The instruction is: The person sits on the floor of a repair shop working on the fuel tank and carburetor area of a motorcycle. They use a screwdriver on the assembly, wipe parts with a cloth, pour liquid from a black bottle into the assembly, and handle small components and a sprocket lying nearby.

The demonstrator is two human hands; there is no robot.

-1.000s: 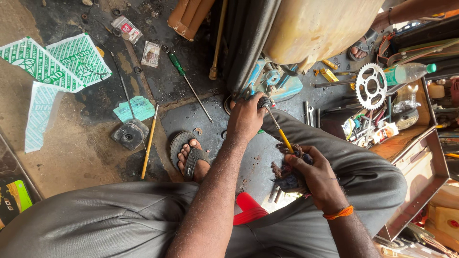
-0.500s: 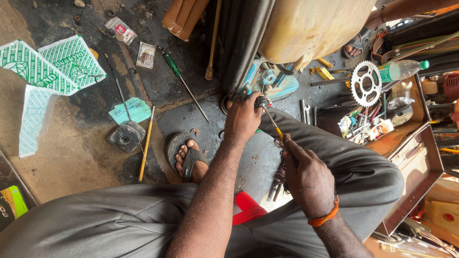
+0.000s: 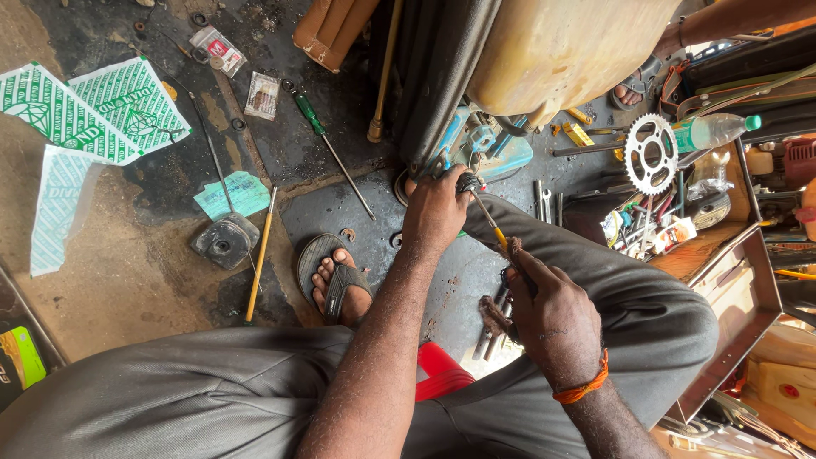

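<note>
the right hand (image 3: 552, 319) had slid up the yellow-handled tool (image 3: 491, 228), fist shut round it; the left hand (image 3: 435, 211) stayed clamped on the small black part (image 3: 468, 181).

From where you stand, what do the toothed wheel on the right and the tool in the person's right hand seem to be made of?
The toothed wheel looks like bare steel: pale grey, dull sheen, cut-out holes. The tool held by the right hand seems to have a thin metal shaft with a yellow, probably plastic, handle. The left hand grips a dark part at its tip.
</note>
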